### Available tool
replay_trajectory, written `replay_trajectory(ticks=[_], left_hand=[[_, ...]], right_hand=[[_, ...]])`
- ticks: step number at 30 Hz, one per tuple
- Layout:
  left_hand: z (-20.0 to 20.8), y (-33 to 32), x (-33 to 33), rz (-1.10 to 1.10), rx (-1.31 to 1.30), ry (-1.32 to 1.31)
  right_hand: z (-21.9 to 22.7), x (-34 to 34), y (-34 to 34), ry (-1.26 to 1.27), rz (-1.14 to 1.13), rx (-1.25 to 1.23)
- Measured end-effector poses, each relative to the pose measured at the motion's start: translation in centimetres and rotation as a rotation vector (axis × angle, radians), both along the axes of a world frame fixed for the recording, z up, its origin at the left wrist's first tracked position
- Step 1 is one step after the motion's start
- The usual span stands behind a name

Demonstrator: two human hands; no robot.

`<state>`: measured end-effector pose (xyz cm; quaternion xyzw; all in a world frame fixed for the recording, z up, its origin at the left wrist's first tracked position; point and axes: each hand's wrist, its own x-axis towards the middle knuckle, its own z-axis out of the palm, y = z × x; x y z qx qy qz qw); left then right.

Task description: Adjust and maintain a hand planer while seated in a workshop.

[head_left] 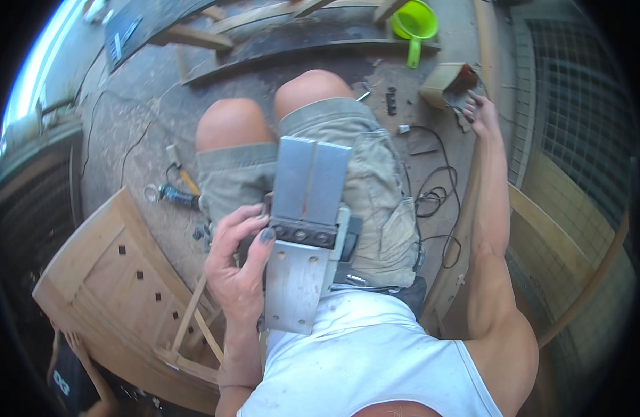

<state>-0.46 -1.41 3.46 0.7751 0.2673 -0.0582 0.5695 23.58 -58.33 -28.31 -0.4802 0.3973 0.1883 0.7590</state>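
Left hand (pixel 238 260) pinching planer (pixel 296 283) by left edge; right hand (pixel 481 115) at box (pixel 439 85) ahead-right of planer, fingers curled, cannot tell if gripping anything

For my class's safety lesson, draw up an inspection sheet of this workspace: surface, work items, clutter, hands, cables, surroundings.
Surface: floor stained, with scattered debris.
Work items: planer-like tool over the lap, metal plates facing up; beige box at right.
Clutter: bright green handled container and grinder-like tool on the floor.
Hands: left hand has its fingers at the planer-like tool's edge; right hand is at the box's mouth, contents of its grasp unclear.
Cables: black cable looped on the floor at right.
Surroundings: curved wooden piece at left, another person's hand by its edge.
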Motion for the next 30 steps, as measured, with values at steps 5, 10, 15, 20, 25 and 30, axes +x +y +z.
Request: replay_trajectory(ticks=[5, 10, 15, 20, 25, 30], left_hand=[[0.2, 0.1, -0.3, -0.012, 0.001, -0.009], [-0.4, 0.4, -1.1, 0.028, 0.087, -0.108], [-0.7, 0.3, -1.2, 0.073, 0.061, -0.066], [-2.1, 0.9, -2.7, 0.02, -0.002, -0.191], [-2.1, 1.9, -4.1, -0.049, -0.081, -0.246], [-3.2, 2.4, -3.9, -0.07, 0.012, -0.384]], right_hand=[[18.9, -6.9, 14.5, -0.077, 0.523, -0.259], [33.9, -13.8, 24.2, -0.309, 0.943, -0.383], [37.3, -18.0, 26.5, -0.463, 1.124, -0.42], [39.9, -17.1, 28.9, -0.518, 1.3, -0.577], [40.7, -14.4, 31.0, -0.48, 1.307, -0.812], [40.0, -12.1, 34.6, -0.459, 1.383, -0.895]])
